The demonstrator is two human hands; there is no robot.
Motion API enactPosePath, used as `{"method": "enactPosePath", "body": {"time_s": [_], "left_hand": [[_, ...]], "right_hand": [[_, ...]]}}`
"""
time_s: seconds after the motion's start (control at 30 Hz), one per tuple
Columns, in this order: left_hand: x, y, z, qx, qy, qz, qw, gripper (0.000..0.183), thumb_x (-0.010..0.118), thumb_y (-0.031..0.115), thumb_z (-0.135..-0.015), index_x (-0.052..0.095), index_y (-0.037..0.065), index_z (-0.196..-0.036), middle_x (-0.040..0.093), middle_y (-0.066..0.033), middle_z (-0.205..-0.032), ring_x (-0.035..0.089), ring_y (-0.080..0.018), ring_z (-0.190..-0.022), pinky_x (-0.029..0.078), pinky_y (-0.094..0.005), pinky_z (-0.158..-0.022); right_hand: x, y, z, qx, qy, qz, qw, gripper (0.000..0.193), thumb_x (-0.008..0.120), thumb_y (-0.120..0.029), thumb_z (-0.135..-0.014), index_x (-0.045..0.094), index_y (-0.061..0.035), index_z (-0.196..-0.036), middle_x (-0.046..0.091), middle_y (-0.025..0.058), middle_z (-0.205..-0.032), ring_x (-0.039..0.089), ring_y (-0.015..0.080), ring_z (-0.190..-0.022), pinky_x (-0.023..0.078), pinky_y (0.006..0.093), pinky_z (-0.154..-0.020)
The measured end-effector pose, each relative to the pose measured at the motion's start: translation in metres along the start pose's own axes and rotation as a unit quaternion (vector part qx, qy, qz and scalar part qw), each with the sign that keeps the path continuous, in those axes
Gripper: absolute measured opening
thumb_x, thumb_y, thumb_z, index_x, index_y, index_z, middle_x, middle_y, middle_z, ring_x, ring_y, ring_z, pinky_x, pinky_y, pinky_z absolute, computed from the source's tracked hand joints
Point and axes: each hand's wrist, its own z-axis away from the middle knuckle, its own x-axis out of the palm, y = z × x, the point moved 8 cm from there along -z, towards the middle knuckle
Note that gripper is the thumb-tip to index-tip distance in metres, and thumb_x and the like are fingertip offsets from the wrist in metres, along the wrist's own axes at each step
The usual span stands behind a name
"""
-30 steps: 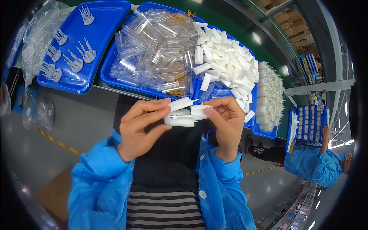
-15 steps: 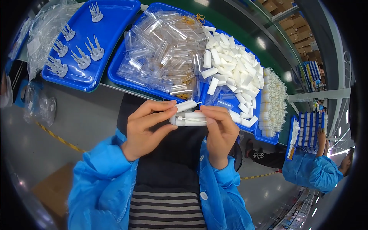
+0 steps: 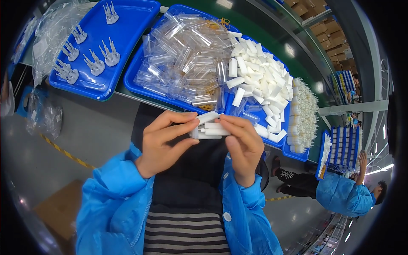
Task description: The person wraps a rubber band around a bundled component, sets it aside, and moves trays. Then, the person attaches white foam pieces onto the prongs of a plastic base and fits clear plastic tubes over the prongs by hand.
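In front of my lap, both hands hold a small part with a pale round base and several white sleeves (image 3: 212, 132) on its prongs. My left hand (image 3: 163, 138) is closed round the base end, its fingertips along the upper sleeve. At the other end, my right hand (image 3: 243, 138) pinches the sleeve tips with thumb and fingers, hiding the prong ends. Just beyond lies a heap of loose white sleeves (image 3: 259, 72) in a blue tray. Similar bare pronged white parts (image 3: 111, 53) stand in the blue tray (image 3: 91, 87) at the far left.
A heap of clear plastic tubes (image 3: 182, 55) fills the middle blue tray. Right of the sleeves, rows of white parts with thin tips (image 3: 302, 114) stand packed in a tray. Clear bags (image 3: 51, 42) lie at the left. A co-worker in blue (image 3: 344, 193) stands at the right.
My right fingers have shifted slightly left onto the upper sleeve's end, covering the thin prong tip that stuck out there. The co-worker at the right has raised an arm.
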Motion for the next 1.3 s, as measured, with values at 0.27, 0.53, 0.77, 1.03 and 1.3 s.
{"method": "enactPosePath", "body": {"time_s": [0.27, 0.53, 0.77, 1.03, 1.3], "left_hand": [[-0.002, -0.003, -0.001, -0.015, -0.001, -0.006, 1.000, 0.045, 0.080, -0.004, -0.070, 0.071, 0.002, -0.113, 0.065, -0.0142, -0.113, 0.065, -0.0271, -0.105, 0.055, -0.0327, -0.087], [0.000, -0.006, -0.001, -0.024, -0.008, 0.017, 1.000, 0.045, 0.080, -0.004, -0.070, 0.071, 0.003, -0.113, 0.066, -0.0142, -0.113, 0.065, -0.0268, -0.105, 0.054, -0.0322, -0.088], [0.003, -0.001, -0.002, -0.004, -0.023, 0.002, 1.000, 0.044, 0.079, -0.007, -0.070, 0.070, 0.000, -0.113, 0.063, -0.0147, -0.112, 0.064, -0.0309, -0.110, 0.054, -0.0355, -0.093], [0.011, -0.018, 0.005, -0.073, -0.010, 0.092, 0.993, 0.043, 0.074, -0.010, -0.074, 0.068, 0.000, -0.115, 0.061, -0.0130, -0.116, 0.063, -0.0232, -0.108, 0.056, -0.0299, -0.086], [0.005, -0.035, 0.000, -0.144, -0.012, 0.204, 0.968, 0.040, 0.060, -0.015, -0.081, 0.060, -0.006, -0.120, 0.051, -0.0122, -0.123, 0.051, -0.0247, -0.122, 0.052, -0.0327, -0.095]], "right_hand": [[0.003, 0.007, 0.001, 0.020, 0.033, 0.006, 0.999, 0.014, 0.072, 0.006, -0.076, 0.072, 0.0007, -0.088, 0.068, 0.0136, -0.103, 0.067, 0.0219, -0.094, 0.052, 0.0288, -0.080], [0.003, 0.006, -0.003, -0.008, 0.002, 0.009, 1.000, 0.014, 0.073, 0.008, -0.075, 0.071, 0.0023, -0.088, 0.068, 0.0141, -0.104, 0.068, 0.0211, -0.093, 0.055, 0.0279, -0.077], [0.011, 0.012, -0.001, 0.038, 0.018, -0.051, 0.998, 0.014, 0.072, 0.009, -0.076, 0.069, 0.0046, -0.090, 0.067, 0.0152, -0.106, 0.068, 0.0195, -0.093, 0.058, 0.0260, -0.076], [0.023, 0.005, -0.003, -0.034, -0.003, 0.020, 0.999, 0.029, 0.069, 0.004, -0.078, 0.068, -0.0005, -0.107, 0.068, 0.0149, -0.101, 0.066, 0.0301, -0.090, 0.052, 0.0355, -0.079], [-0.073, 0.032, -0.008, 0.009, 0.126, 0.254, 0.959, 0.019, 0.066, 0.004, -0.073, 0.067, -0.0035, -0.090, 0.064, 0.0126, -0.091, 0.061, 0.0302, -0.088, 0.049, 0.0362, -0.079]]}}
